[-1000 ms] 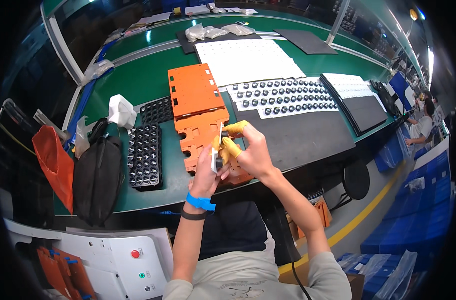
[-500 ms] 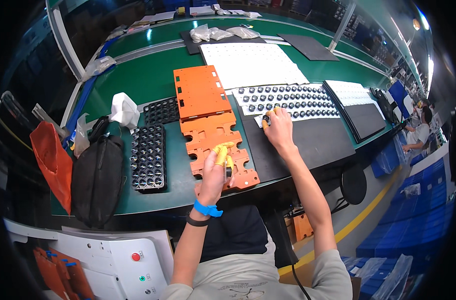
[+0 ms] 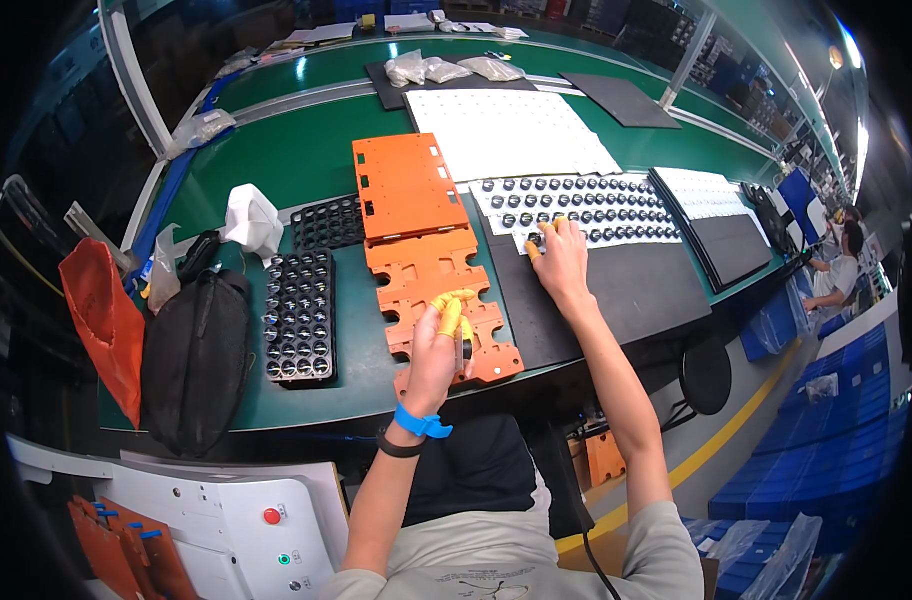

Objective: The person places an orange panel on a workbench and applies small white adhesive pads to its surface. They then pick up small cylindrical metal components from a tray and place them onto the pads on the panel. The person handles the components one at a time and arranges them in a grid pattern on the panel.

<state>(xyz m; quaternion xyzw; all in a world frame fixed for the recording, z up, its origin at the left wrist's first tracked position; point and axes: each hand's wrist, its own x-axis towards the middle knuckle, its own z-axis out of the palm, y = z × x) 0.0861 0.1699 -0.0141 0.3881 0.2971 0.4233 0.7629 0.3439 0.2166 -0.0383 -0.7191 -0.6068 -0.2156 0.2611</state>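
Note:
My right hand (image 3: 561,262), with yellow finger cots, reaches to the near left corner of a white sheet (image 3: 524,209) holding rows of small black round parts. Its thumb and finger close around one such black round part (image 3: 535,238) at the end of the nearest row. Over the notched lower orange plate (image 3: 421,262), my left hand (image 3: 438,350) is curled, its fingers also in yellow cots. A small dark part (image 3: 467,349) shows in its grip; its kind is hard to make out. Beyond lies a flat orange plate (image 3: 406,185) with slots.
Black trays of shiny round parts (image 3: 301,315) stand left of the orange plates, beside a black bag (image 3: 198,360) and a white container (image 3: 253,220). A dark mat (image 3: 616,288) lies under the white sheet. More white sheets (image 3: 506,130) are behind. At far right, another person sits.
The view has shifted slightly. My right hand stays at the near left corner of the white sheet; my left hand remains over the lower orange plate, still curled.

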